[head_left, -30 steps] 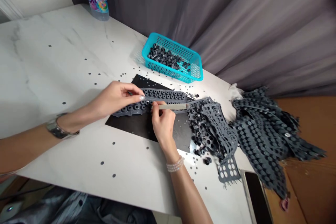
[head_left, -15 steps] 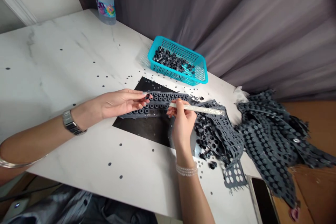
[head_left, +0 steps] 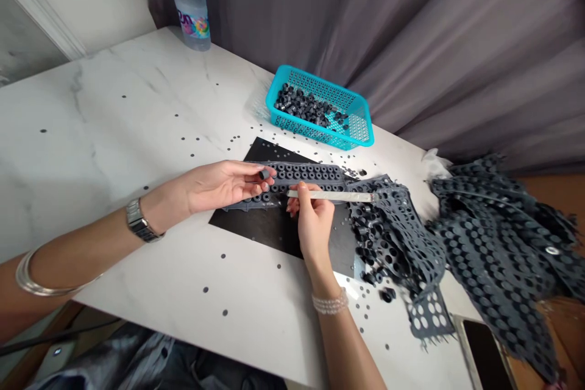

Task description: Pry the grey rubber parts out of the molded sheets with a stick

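Note:
Between thumb and fingers, my left hand [head_left: 223, 186] pinches a small dark rubber bushing [head_left: 264, 175] above a moulded rubber sheet [head_left: 311, 172]. That sheet carries rows of the same round pieces and lies on a black mat [head_left: 274, 231]. My right hand [head_left: 313, 216] is closed around a long tool wrapped in whitish tape [head_left: 338, 196], which points to the right; its working end cannot be made out. Right of this hand, loose bushings [head_left: 368, 234] lie piled against a punched-out rubber sheet [head_left: 411, 225] full of holes.
A turquoise basket [head_left: 320, 134] at the back holds many bushings. Small dark discs are scattered over the white marbled table [head_left: 159, 280]. A water bottle [head_left: 191, 12] stands at the back left. More rubber sheets [head_left: 484, 244] and a phone [head_left: 487, 347] lie at the right.
The bushing in my left hand has turned and shows more of its side. My right hand has shifted slightly left with the tool. The camera view has swung a little left.

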